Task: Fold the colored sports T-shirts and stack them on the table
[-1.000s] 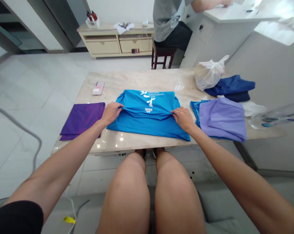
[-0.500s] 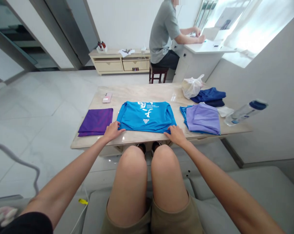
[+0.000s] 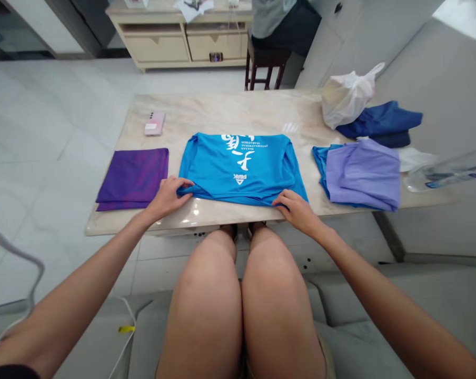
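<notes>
A bright blue T-shirt [image 3: 206,163] with white lettering lies folded into a wide rectangle on the marble-topped table [image 3: 238,113]. At its near left corner, my left hand [image 3: 170,196] pinches the edge between thumb and fingers. My right hand [image 3: 295,208] grips the near edge toward the right corner, thumb below and fingers on top. To the left sits a folded purple cloth [image 3: 135,176], close by my left hand. On the right, a folded lavender garment [image 3: 364,173] rests on top of another blue one [image 3: 320,158].
Behind the lavender garment are a white plastic bag [image 3: 346,97], dark blue clothing [image 3: 388,121] and white tissue [image 3: 415,158]. A clear bottle [image 3: 451,171] is at the right end. A pink phone [image 3: 155,123] lies back left. A person [image 3: 281,23] sits on a stool [image 3: 267,60] beyond the table.
My view has tilted down and come closer to the table. My right hand has shifted inward from the shirt's right corner along its near edge; my left hand stays at the left corner.
</notes>
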`<action>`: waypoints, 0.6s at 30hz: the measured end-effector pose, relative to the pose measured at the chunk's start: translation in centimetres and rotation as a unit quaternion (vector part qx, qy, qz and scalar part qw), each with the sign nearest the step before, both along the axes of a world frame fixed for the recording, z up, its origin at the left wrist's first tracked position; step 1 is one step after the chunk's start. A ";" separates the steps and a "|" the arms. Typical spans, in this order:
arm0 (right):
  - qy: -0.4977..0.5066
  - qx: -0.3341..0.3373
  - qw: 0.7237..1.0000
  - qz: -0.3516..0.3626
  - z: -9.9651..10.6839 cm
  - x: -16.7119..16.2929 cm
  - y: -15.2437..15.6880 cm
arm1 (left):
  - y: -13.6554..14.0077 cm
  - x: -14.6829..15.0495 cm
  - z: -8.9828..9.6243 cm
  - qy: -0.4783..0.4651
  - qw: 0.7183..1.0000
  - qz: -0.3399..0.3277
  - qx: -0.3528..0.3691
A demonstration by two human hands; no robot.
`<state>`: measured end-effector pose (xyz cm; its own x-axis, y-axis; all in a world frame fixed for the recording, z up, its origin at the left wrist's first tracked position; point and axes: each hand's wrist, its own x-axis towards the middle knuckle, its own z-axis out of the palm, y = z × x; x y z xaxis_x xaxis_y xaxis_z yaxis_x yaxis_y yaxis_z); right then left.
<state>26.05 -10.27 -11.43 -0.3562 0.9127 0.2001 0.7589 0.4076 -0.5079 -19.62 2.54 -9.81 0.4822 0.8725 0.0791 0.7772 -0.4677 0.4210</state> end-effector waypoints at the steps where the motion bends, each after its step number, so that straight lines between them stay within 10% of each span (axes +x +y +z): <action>1: -0.010 0.019 1.000 -0.001 0.2 0.2 -0.1 | -0.3 -0.1 0.0 -0.006 1.000 0.001 0.005; 6: -0.076 0.044 0.996 -0.008 1.3 0.0 -1.0 | -3.3 -1.5 0.1 0.018 0.999 0.021 0.033; 12: -0.159 -0.077 0.984 -0.006 4.0 0.4 -3.1 | -8.7 -3.1 2.3 0.054 0.998 0.011 0.012; 18: -0.162 -0.093 0.972 -0.139 6.4 0.1 -2.5 | -7.7 -0.4 4.8 0.030 0.997 0.064 -0.030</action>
